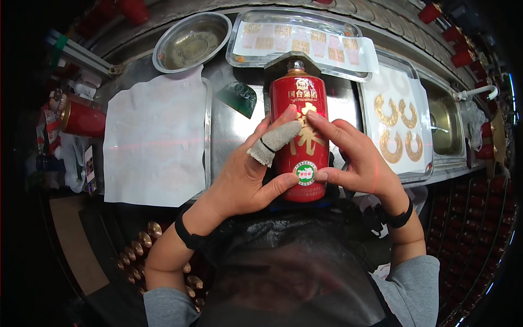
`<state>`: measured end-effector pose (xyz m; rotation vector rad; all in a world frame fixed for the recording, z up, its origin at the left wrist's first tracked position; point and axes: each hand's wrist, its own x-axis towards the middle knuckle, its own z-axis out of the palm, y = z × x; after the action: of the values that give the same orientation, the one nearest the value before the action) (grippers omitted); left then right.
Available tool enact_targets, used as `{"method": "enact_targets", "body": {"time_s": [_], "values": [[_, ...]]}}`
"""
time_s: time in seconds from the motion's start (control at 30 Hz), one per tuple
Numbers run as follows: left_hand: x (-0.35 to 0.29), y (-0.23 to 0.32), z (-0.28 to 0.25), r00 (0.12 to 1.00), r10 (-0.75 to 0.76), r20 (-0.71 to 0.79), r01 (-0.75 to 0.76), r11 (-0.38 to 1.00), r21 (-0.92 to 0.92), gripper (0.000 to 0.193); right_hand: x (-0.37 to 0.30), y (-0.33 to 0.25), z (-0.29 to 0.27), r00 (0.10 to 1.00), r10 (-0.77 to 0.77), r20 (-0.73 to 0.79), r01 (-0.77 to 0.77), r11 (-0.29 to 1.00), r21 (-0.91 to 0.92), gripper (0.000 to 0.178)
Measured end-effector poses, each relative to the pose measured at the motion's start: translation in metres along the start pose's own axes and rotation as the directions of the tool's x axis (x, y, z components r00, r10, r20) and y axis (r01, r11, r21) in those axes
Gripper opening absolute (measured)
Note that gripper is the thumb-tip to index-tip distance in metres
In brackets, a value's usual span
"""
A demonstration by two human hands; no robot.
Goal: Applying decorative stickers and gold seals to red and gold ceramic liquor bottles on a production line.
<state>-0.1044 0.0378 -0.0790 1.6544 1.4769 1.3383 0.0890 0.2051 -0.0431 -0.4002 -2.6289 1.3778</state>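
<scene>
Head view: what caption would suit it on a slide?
Both hands press a round sticker onto a red bottle.

Round green-white label (305, 173) (low) on red bottle (299, 136).

Bottle (300, 136): 1. Bowl (190, 41): 1. Trays (302, 24): 3. Gold rings (385, 110): 4. Label sheet stickers (294, 39): perhaps 10, blurred.

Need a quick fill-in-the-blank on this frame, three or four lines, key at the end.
1. Both hands hold a bottle coloured ____.
2. The left hand wears a cloth cot on its ____ finger.
3. The tray right of the bottle holds ____ gold ring-shaped stickers.
4. The round metal bowl lies to the bottle's upper ____.

Missing words: red; index; four; left
</scene>
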Motion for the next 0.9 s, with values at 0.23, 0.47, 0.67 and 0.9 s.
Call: {"method": "enact_targets", "body": {"time_s": [0.23,0.47,0.67,0.9], "values": [[0.001,-0.001,0.003,1.0,-0.006,-0.02,0.005,1.0,-0.021,0.073,0.003,0.002,0.003,0.999,-0.041,-0.027,0.04,0.999,-0.032,0.086],[0.002,0.0,0.001,1.0,-0.001,-0.008,0.001,1.0,0.024,0.073,0.004,0.002,0.006,0.998,-0.042,-0.041,0.04,0.997,-0.062,0.087],[0.004,-0.002,0.001,1.0,-0.006,-0.001,0.006,1.0,0.0,0.074,0.004,-0.003,0.001,1.0,0.03,-0.005,-0.03,0.999,-0.04,0.089],[0.004,-0.005,0.005,1.0,0.005,-0.015,-0.006,0.998,-0.064,0.075,0.0,0.007,0.003,0.999,-0.025,-0.034,0.025,0.999,-0.025,0.091]]}}
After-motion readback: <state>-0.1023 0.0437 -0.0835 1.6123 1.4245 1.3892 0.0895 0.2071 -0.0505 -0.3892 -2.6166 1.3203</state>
